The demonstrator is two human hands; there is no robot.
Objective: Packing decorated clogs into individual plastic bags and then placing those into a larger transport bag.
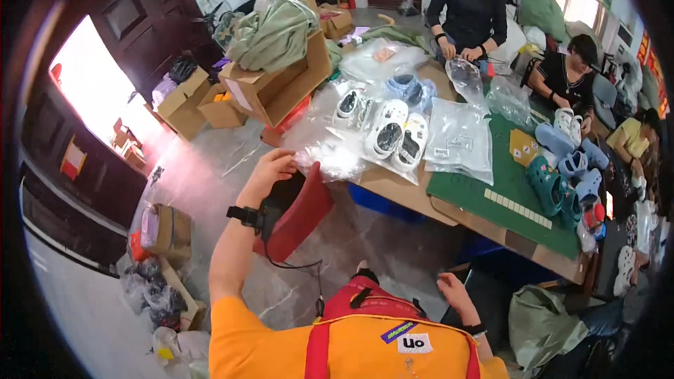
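— So, left hand?
— Fingers curled loosely, tips touching the crumpled clear plastic bags at the table edge; gripping or merely resting, hard to tell.
— Beyond the fingertips?
— White clogs in plastic, then flat clear bags.
— Below the wrist?
— Red chair, just beside.
— Right hand?
— Low, half open, holding nothing, over a dark bin, well apart from the bags.
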